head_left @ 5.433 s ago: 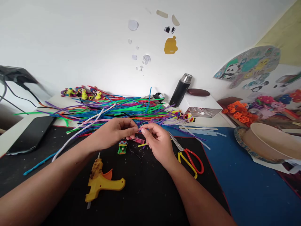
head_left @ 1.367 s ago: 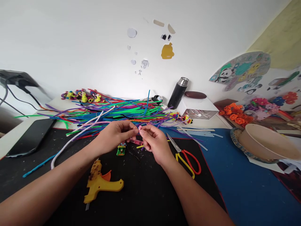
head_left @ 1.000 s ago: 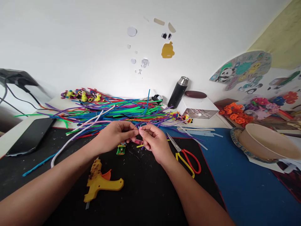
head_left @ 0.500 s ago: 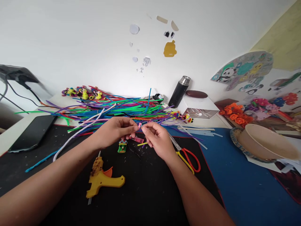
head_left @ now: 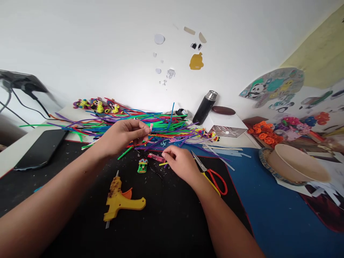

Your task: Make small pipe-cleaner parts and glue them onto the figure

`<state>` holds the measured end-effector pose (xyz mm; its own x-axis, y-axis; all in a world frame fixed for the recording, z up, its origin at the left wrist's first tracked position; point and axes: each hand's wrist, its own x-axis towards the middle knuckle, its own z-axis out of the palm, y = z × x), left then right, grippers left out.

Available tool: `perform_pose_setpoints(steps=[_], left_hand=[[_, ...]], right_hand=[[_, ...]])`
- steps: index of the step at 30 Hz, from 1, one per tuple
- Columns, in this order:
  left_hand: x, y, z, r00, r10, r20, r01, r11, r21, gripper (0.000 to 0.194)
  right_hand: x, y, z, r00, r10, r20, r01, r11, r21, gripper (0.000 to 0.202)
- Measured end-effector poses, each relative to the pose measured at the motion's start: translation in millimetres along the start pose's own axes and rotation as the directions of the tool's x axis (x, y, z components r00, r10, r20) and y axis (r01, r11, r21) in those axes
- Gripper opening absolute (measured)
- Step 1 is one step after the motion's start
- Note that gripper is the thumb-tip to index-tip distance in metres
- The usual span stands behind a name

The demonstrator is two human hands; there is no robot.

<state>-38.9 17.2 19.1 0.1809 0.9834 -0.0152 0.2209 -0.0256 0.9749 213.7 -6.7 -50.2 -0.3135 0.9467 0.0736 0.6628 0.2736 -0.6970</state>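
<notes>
My left hand [head_left: 127, 134] is raised over the stem pile, thumb and fingers closed on a small pink fuzzy stem piece [head_left: 151, 127] that pokes past the fingertips. Lower and to the right, my right hand [head_left: 180, 162] has its thumb and fingertips pinched at the right end of a pinkish-red lighter [head_left: 156, 157] lying on the black mat. A small green figure with a colourful top [head_left: 142, 166] lies to the lighter's left. Scissors with red and yellow handles [head_left: 212, 175] rest right of my right hand. Nearer me lies a yellow hot glue gun [head_left: 118, 203].
Many coloured fuzzy stems [head_left: 158, 125] are heaped along the wall. A black phone [head_left: 41, 148] lies at left. Behind stand a black flask [head_left: 205, 107] and a white box [head_left: 228, 123]. A bowl [head_left: 298, 165] and orange fuzzy flowers [head_left: 264, 132] are at right.
My hands have come apart. The left moved up and left with the pink piece; the right let go of it and dropped to the lighter. The long white stem no longer shows.
</notes>
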Motion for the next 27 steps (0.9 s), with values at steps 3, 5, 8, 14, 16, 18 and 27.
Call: perform_pose_setpoints(steps=[3, 5, 8, 14, 16, 18, 27], left_hand=[[-0.4, 1.1, 3.6, 0.997, -0.018, 0.070, 0.018, 1.000, 0.002, 0.053], [-0.3, 1.0, 5.1, 0.995, -0.015, 0.102, 0.015, 1.000, 0.004, 0.054], [0.5, -0.9, 6.5, 0.990, -0.007, 0.141, 0.006, 1.000, 0.005, 0.055], [2.9, -8.5, 10.3, 0.984, -0.005, 0.176, -0.002, 0.999, 0.040, 0.057], [3.5, -11.1, 11.0, 0.984, 0.003, 0.177, -0.012, 0.999, 0.050, 0.055], [4.1, -13.3, 11.2, 0.983, 0.012, 0.182, -0.021, 0.999, 0.050, 0.054], [7.7, -25.5, 13.9, 0.985, 0.037, 0.167, -0.055, 0.993, 0.102, 0.053]], right_hand=[[-3.0, -11.2, 11.8, 0.995, 0.011, 0.094, 0.010, 0.976, -0.217, 0.017], [-2.1, -16.3, 18.9, 0.993, 0.019, 0.115, 0.017, 0.954, -0.300, 0.020], [2.9, -19.6, 25.9, 0.993, 0.024, 0.115, 0.022, 0.922, -0.386, 0.022], [7.6, -18.5, 34.6, 0.991, 0.078, 0.107, -0.025, 0.906, -0.423, 0.019], [5.8, -15.9, 36.8, 0.994, 0.073, 0.076, -0.039, 0.924, -0.381, 0.017], [3.6, -12.2, 37.2, 0.996, 0.080, 0.034, -0.066, 0.951, -0.302, 0.014], [1.4, 1.6, 24.4, 0.998, 0.066, -0.006, -0.056, 0.883, 0.467, 0.031]])
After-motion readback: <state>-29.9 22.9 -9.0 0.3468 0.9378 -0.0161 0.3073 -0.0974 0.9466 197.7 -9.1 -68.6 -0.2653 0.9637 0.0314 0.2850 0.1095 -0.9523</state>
